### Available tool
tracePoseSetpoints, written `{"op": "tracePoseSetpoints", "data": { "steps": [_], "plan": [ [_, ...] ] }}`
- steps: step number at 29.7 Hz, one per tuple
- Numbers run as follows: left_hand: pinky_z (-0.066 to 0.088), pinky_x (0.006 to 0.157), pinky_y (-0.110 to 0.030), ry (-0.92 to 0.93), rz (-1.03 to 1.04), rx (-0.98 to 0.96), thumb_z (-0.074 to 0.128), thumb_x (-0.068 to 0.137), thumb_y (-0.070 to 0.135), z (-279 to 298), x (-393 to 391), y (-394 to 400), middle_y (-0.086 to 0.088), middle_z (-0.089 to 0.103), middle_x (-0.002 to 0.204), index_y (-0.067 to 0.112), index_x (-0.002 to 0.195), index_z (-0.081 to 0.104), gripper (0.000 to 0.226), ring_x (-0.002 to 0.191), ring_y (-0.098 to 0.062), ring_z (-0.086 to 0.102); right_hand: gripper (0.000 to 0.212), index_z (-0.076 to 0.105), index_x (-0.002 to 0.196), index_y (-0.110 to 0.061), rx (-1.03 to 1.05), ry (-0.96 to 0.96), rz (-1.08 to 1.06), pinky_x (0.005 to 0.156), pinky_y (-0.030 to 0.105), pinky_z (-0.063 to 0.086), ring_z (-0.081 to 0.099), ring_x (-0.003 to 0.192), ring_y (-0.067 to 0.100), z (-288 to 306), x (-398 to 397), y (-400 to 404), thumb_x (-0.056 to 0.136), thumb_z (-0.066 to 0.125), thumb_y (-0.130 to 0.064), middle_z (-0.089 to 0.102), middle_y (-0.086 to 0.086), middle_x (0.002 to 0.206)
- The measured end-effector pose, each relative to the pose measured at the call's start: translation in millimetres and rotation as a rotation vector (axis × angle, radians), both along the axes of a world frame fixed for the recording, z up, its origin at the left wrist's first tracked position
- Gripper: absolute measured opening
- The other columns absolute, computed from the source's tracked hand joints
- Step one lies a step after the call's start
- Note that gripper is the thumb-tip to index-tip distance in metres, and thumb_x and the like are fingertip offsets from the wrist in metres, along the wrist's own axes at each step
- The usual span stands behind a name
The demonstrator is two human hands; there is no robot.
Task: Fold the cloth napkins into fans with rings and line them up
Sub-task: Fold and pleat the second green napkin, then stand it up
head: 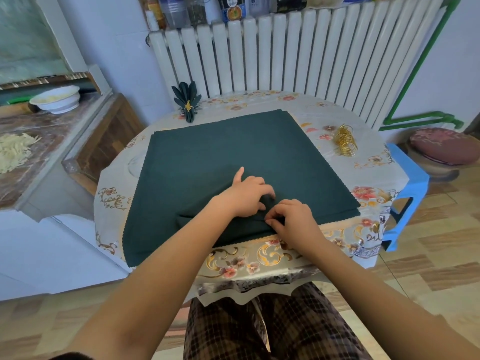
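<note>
Your table [337, 120], under its flowered plastic cover, fills the middle of the view, and your two hands meet at its near edge. Behind it, far beyond your hands, stands the white radiator [298, 53] with bottles along its top. Spread flat under and around both hands lies the dark green napkin [220, 152], seemingly on top of more of the same cloth; its near edge is gathered into pleats right where you are working.

Your left hand [246, 193] rests on the cloth with the index finger stretched forward and the other fingers curled, gripping the pleated fold. Your right hand [291, 219], touching the left and slightly nearer to you, pinches the same fold between thumb and fingertips.

Well out beyond your left hand, at the table's far left edge, stands a finished fan napkin [187, 102], upright and held by a gold ring. Well beyond your right hand and off to its right lies the pile of gold rings [345, 141] on the bare cover.
</note>
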State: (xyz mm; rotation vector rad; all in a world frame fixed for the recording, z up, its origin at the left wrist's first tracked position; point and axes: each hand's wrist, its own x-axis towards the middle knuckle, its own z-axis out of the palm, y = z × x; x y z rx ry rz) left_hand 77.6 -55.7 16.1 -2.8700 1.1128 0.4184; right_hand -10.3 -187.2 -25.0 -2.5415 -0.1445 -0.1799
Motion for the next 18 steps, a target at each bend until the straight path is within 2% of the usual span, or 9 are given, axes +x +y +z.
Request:
{"op": "tracePoseSetpoints", "data": {
  "steps": [2, 3, 6, 8, 10, 12, 15, 17, 18],
  "plan": [
    [-0.004, 0.117, -0.051, 0.011, -0.009, 0.056, 0.059, 0.092, 0.033, 8.2, 7.3, -3.6, 0.006, 0.049, 0.106, 0.030, 0.123, 0.052, 0.031, 0.125, -0.020, 0.039, 0.011, 0.073, 0.090, -0.024, -0.014, -0.011, -0.013, 0.086, 0.033, 0.036, 0.051, 0.096, 0.016, -1.6, -0.6, -0.4, 0.089, 0.062, -0.024, 0.063, -0.006, 0.094],
    [0.000, 0.117, -0.049, 0.005, -0.021, 0.097, 0.061, 0.091, 0.036, 11.8, 10.1, -4.1, 0.006, 0.047, 0.102, 0.029, 0.119, 0.054, 0.030, 0.123, -0.020, 0.039, 0.011, 0.073, 0.090, -0.025, -0.016, -0.014, -0.020, 0.086, 0.033, 0.036, 0.051, 0.096, 0.016, -1.9, -0.8, 0.1, 0.089, 0.062, -0.024, 0.063, -0.006, 0.094],
    [0.009, 0.118, -0.044, -0.057, -0.080, 0.191, 0.064, 0.086, 0.046, 17.3, 14.8, -3.4, 0.000, 0.048, 0.108, 0.026, 0.105, 0.059, 0.028, 0.120, -0.022, 0.039, 0.012, 0.073, 0.090, -0.026, -0.028, -0.025, -0.029, 0.085, 0.033, 0.036, 0.050, 0.096, 0.016, -2.6, -1.7, 0.8, 0.090, 0.061, -0.024, 0.062, -0.007, 0.093],
    [0.026, 0.112, -0.040, -0.067, -0.102, 0.168, 0.065, 0.085, 0.044, 18.2, 12.9, -1.0, -0.001, 0.049, 0.106, 0.023, 0.093, 0.053, 0.026, 0.111, -0.022, 0.043, 0.013, 0.073, 0.091, -0.025, -0.042, -0.024, -0.024, 0.085, 0.033, 0.036, 0.050, 0.097, 0.017, -3.0, -1.4, 1.6, 0.090, 0.060, -0.024, 0.061, -0.006, 0.094],
    [0.043, 0.087, -0.036, -0.100, -0.077, 0.126, 0.063, 0.087, 0.040, 18.4, 5.7, 4.1, 0.001, 0.051, 0.095, 0.021, 0.088, 0.044, 0.028, 0.095, -0.022, 0.050, 0.013, 0.073, 0.091, -0.024, -0.038, -0.030, -0.021, 0.086, 0.033, 0.037, 0.050, 0.097, 0.017, -3.0, -0.8, 1.5, 0.089, 0.061, -0.023, 0.061, -0.006, 0.094],
    [0.042, 0.075, -0.034, -0.209, -0.042, 0.077, 0.057, 0.092, 0.037, 16.1, -6.0, 12.2, 0.000, 0.055, 0.087, 0.019, 0.091, 0.038, 0.026, 0.085, -0.023, 0.054, 0.012, 0.073, 0.090, -0.024, -0.025, -0.037, -0.020, 0.087, 0.032, 0.037, 0.050, 0.097, 0.016, -3.0, -0.5, 1.0, 0.089, 0.061, -0.023, 0.061, -0.006, 0.094],
    [0.037, 0.074, -0.030, -0.319, -0.003, -0.089, 0.047, 0.098, 0.031, 3.5, -23.1, 29.5, 0.000, 0.063, 0.091, 0.017, 0.103, 0.047, 0.015, 0.088, -0.024, 0.059, 0.010, 0.072, 0.088, -0.024, -0.044, -0.079, -0.023, 0.080, 0.029, 0.032, 0.051, 0.094, 0.015, -3.8, -3.1, 2.4, 0.089, 0.062, -0.023, 0.062, -0.008, 0.091],
    [0.045, 0.080, -0.031, -0.378, -0.024, -0.261, 0.049, 0.097, 0.026, -13.3, -32.5, 43.9, 0.000, 0.071, 0.099, 0.016, 0.113, 0.063, 0.024, 0.093, -0.023, 0.065, 0.006, 0.070, 0.088, -0.022, -0.033, -0.133, -0.033, 0.077, 0.028, 0.028, 0.053, 0.091, 0.016, -4.5, -5.1, 2.9, 0.087, 0.064, -0.021, 0.062, -0.008, 0.087],
    [0.051, 0.082, -0.032, -0.383, -0.024, -0.351, 0.053, 0.093, 0.023, -22.4, -36.1, 50.7, -0.001, 0.073, 0.099, 0.015, 0.110, 0.070, 0.026, 0.093, -0.021, 0.069, 0.005, 0.068, 0.090, -0.021, -0.022, -0.150, -0.035, 0.076, 0.028, 0.028, 0.053, 0.089, 0.017, -4.0, -6.3, 3.5, 0.086, 0.065, -0.020, 0.060, -0.009, 0.084]
  ]
}}
